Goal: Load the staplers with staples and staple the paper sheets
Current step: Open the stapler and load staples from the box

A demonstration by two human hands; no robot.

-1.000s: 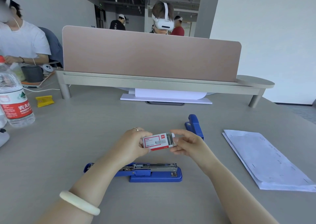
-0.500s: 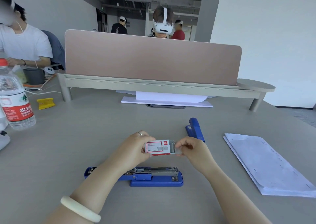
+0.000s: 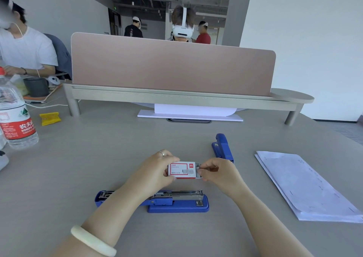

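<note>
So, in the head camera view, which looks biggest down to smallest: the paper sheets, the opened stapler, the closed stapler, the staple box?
1. paper sheets
2. opened stapler
3. closed stapler and staple box look about alike; the stapler lies farther away, so I won't rank them.

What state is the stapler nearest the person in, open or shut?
Open. The near stapler has its blue cover swung back flat, exposing the metal staple channel.

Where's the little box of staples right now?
In the head view, near the middle, the staple box is held between the left hand and the right hand, just beyond the open stapler.
</note>
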